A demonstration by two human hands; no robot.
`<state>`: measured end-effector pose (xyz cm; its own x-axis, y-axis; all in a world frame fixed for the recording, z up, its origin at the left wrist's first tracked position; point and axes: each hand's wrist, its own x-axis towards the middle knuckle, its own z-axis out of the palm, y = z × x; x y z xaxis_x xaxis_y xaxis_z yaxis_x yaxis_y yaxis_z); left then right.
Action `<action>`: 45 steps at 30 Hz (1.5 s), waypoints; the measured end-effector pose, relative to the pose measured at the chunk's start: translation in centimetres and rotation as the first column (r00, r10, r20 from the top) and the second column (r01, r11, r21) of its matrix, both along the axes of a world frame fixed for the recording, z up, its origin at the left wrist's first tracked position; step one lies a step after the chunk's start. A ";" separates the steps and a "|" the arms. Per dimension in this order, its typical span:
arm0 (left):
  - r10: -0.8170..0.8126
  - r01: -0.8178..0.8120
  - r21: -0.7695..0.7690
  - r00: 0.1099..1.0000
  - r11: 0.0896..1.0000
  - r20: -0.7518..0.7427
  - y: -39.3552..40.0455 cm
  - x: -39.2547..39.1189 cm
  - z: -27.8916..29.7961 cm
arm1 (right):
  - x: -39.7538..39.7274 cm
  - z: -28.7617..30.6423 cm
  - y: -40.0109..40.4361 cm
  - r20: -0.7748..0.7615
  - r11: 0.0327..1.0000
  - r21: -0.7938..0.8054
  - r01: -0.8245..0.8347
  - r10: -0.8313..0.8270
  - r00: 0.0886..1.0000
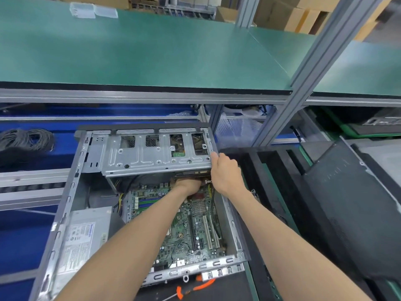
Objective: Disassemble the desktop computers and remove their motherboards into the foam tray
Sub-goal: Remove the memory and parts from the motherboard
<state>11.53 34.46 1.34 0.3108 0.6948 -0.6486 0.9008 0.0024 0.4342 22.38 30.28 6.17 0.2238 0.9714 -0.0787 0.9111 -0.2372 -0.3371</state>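
1. While the open desktop case (pixel 71 192) lies flat below the head camera, both bare forearms reach forward into it.
2. Lifted at an angle, the grey metal drive cage (pixel 156 153) stands at the far end of the case, its plate stamped with ribs, screw holes and four square cut-outs.
3. At the cage's near right corner, the right hand (pixel 224 170) grips the edge, thumb on the top face and fingers curled under.
4. Just left of and below the right hand, the left hand (pixel 188 184) is pushed in under the cage; its fingers are hidden, so whether they pinch anything I cannot tell.
5. Beneath the left forearm, the green motherboard (pixel 193 227) sits inside the case, showing white and black expansion slots on its right side, a small silver finned heatsink near the left wrist, and green and blue memory slots to the left of that wrist.
6. Left of the left forearm, a silver power supply (pixel 84 237) with a printed label fills the near left corner of the case; yellow and black wires run from it toward the cage.
7. Right of the right forearm, a black foam tray (pixel 271 181) with long slots lies beside the case.
8. Near the left elbow, an orange-handled screwdriver (pixel 191 288) rests outside the case's near rim.
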 end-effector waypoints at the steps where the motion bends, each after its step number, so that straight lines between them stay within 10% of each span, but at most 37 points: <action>1: 0.009 -0.009 0.016 1.000 1.000 -0.007 -0.1 0.1 -0.2 | 0.0 0.1 0.0 0.030 1.000 0.024 -0.018 0.017 0.999; 10: 0.351 -0.357 0.010 0.921 0.934 0.171 -0.5 0.4 -2.0 | 0.0 0.1 0.0 0.218 0.990 0.028 -0.138 0.128 0.968; 32: 0.247 -0.256 0.330 0.967 0.909 0.068 -1.6 0.8 -3.2 | 0.1 -0.1 0.1 0.245 0.985 0.006 -0.170 0.163 0.956; 45: 0.486 -0.551 0.114 0.801 0.827 0.349 -0.8 0.9 -3.4 | -0.1 0.4 0.0 0.201 0.989 -0.007 -0.147 0.145 0.969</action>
<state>12.47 33.69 -2.08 0.0176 0.9093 -0.4158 0.6190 0.3167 0.7187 22.30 30.25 6.56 0.0898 0.9952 -0.0385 0.9848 -0.0945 -0.1454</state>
